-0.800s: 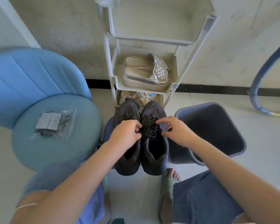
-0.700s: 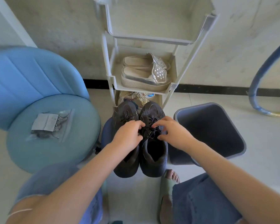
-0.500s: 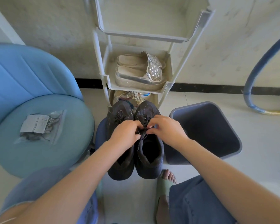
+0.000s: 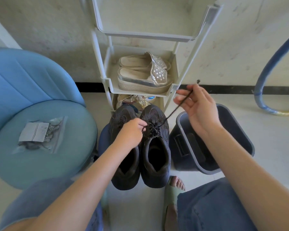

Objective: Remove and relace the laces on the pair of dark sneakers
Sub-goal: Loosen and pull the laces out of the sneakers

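A blue chair fills 9 o'clock, a shoe rack stands at 12 and a grey bin sits at 3. The dark sneakers sit dead centre, toes toward the rack. The right hand, at 1 o'clock, pinches the lace, which runs taut. The left hand pinches its bunched part on the shoe. The lace looks limp and light, best held near the tip.

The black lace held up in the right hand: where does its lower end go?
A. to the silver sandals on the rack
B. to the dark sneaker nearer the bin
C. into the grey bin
B: the lace runs from the right hand down into the lacing of the sneaker beside the grey bin.
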